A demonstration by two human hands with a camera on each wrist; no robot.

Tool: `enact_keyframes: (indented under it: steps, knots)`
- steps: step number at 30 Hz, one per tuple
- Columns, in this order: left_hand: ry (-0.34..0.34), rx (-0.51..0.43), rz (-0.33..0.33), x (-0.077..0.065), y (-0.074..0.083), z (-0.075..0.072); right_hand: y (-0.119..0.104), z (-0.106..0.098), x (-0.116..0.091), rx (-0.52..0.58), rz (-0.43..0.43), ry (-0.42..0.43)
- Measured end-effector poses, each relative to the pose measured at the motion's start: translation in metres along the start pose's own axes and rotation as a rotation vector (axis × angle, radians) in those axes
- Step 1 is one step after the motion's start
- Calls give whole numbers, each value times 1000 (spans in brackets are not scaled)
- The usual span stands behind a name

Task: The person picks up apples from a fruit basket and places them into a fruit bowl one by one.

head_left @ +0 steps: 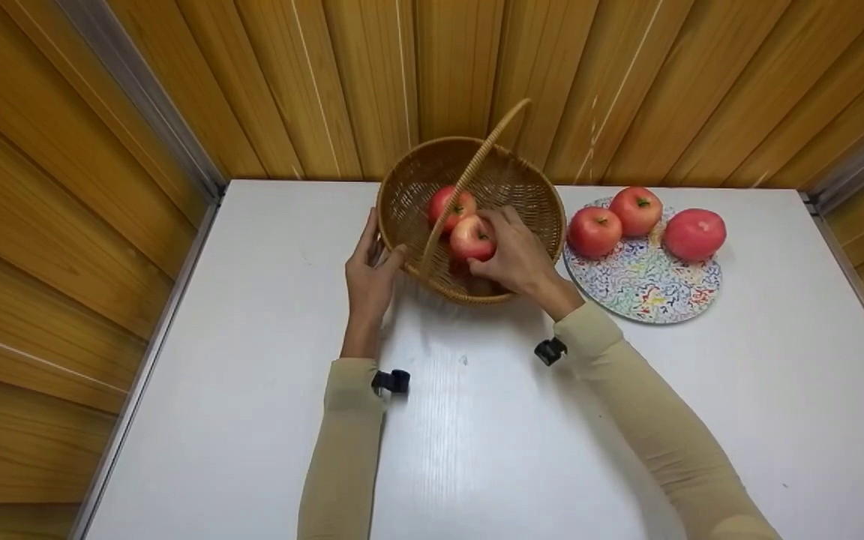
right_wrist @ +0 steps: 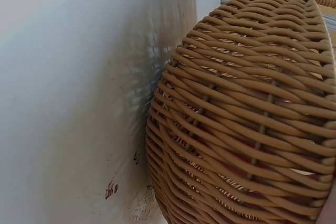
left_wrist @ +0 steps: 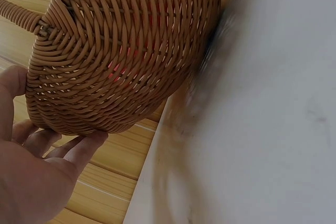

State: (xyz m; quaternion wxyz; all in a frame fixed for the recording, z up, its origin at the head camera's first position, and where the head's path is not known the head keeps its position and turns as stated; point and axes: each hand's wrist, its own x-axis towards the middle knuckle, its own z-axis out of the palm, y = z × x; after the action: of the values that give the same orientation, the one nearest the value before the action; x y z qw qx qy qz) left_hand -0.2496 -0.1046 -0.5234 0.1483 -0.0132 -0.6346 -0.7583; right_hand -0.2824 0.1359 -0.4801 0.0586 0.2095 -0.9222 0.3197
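A brown wicker basket (head_left: 403, 196) with an arched handle (head_left: 483, 152) stands at the back of the table. My left hand (head_left: 373, 279) holds its left rim, thumb over the edge; in the left wrist view, the fingers (left_wrist: 89, 145) press against the woven side. Inside the basket, my right hand (head_left: 520, 253) grips a red apple (head_left: 469, 238). Another red apple (head_left: 441, 201) lies just behind that one, partly covered by the handle. Red shows through the weave in both wrist views. In the right wrist view, the basket wall (right_wrist: 247, 98) hides most of the right hand.
Right of the basket, a round plate with a multicoloured pattern (head_left: 646, 289) carries three red fruits, two of them apples (head_left: 595, 232) with visible stems. The white table (head_left: 267, 375) meets a wood-patterned wall (head_left: 372, 67) behind the basket.
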Motion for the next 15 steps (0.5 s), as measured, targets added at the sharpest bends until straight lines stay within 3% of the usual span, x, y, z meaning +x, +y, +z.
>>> enact_keyframes:
  steps: [15]
  knots:
    - [-2, 23, -1, 0, -1, -1, 1, -2, -3, 80, -74, 114]
